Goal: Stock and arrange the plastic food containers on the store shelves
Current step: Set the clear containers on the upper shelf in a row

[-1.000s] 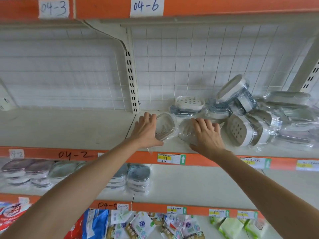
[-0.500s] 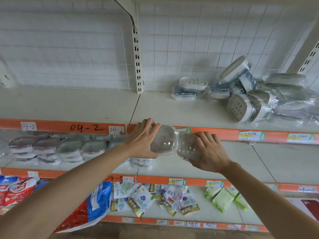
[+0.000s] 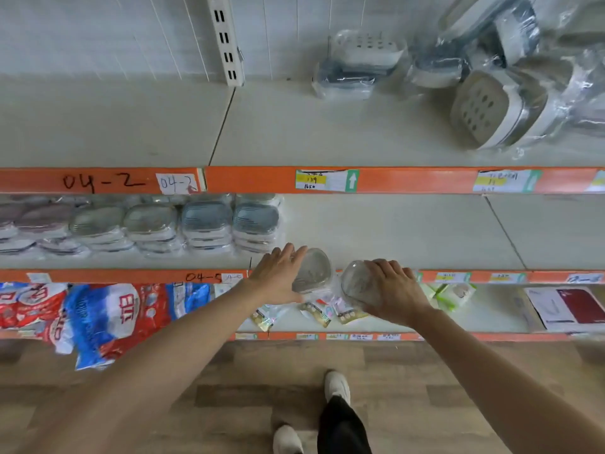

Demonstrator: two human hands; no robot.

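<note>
Both hands, one clear container each, at front edge of the middle shelf, lower centre of frame.

Left hand [image 3: 278, 278] holds a clear plastic container [image 3: 311, 271] against its palm side, fingers fairly straight along the container's left flank, thumb underneath; container sits to the right of the palm, tilted on edge. Right hand [image 3: 394, 291] curls over the top of a second clear container [image 3: 358, 283], fingers wrapped on its upper right rim; container lies left of and below the knuckles. The two containers are just beside each other, apart by a narrow gap, in front of the orange shelf lip [image 3: 458, 276]. Wrapped stacked containers [image 3: 206, 224] stand in a row at middle left on the same shelf. More wrapped dishes [image 3: 491, 109] lie jumbled at upper right.
</note>
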